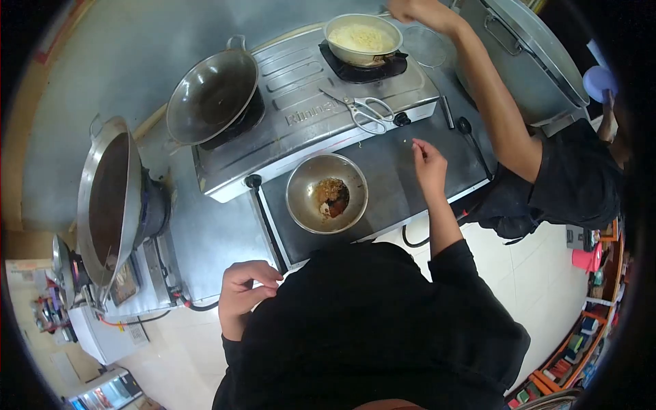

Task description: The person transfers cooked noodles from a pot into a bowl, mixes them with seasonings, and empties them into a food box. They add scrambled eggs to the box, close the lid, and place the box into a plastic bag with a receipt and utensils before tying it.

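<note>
My right hand [429, 167] is raised over the dark counter mat, right of the steel mixing bowl [295, 205]. Its fingertips are drawn together; I cannot make out whether anything small is between them. Low at the left, my left hand [246, 292] is beside my black shirt, loosely curled, with thumb and fingers apart and nothing visible in it. The bowl holds brown, dark and reddish seasonings [333, 197] in separate patches. Scissors [365, 111] with white handles lie on the front of the two-burner stove [311, 117].
A pan of pale yellow food [362, 38] sits on the right burner, an empty wok [213, 96] on the left. Farther left stands a large wok of brown liquid [108, 198]. A co-worker's arm [493, 96] reaches in from the right. A black ladle [471, 137] lies near the mat's edge.
</note>
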Action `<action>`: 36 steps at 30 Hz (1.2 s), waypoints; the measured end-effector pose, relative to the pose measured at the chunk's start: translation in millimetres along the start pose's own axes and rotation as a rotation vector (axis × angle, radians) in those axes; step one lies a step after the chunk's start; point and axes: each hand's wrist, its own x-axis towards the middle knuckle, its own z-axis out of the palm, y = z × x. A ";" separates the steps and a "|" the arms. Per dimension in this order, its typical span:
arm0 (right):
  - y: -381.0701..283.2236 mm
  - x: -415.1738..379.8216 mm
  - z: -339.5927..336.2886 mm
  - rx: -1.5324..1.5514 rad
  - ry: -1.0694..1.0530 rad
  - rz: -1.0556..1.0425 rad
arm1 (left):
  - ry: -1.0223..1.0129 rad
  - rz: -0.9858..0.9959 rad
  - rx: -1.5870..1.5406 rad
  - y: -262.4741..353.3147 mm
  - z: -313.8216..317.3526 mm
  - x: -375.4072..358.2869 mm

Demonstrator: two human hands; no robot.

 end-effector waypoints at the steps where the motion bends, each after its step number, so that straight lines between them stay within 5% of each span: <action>1: 7.6 10.4 3.6 -0.070 0.024 -0.059 | 0.025 -0.049 -0.040 1.5 -0.7 3.3; 5: 20.1 51.7 32.7 -0.201 0.227 -0.364 | -0.012 -0.055 0.094 3.6 -23.5 9.8; 11: 28.2 60.5 52.3 -0.317 0.103 -0.257 | 0.048 -0.027 0.075 -2.0 -36.5 -1.9; 20: 31.1 59.1 49.8 -0.342 0.070 -0.365 | 0.161 -0.010 0.047 -2.5 -36.6 -15.4; 29: 44.5 58.1 63.1 -0.323 0.070 -0.192 | 0.183 -0.005 0.067 -6.3 -26.5 -17.4; 33: 33.3 57.9 53.5 -0.252 0.043 0.057 | 0.180 -0.026 0.116 -8.2 -21.8 -15.2; 36: 30.6 49.0 16.9 -0.271 0.137 0.112 | 0.177 -0.222 0.153 -4.6 -18.8 -13.9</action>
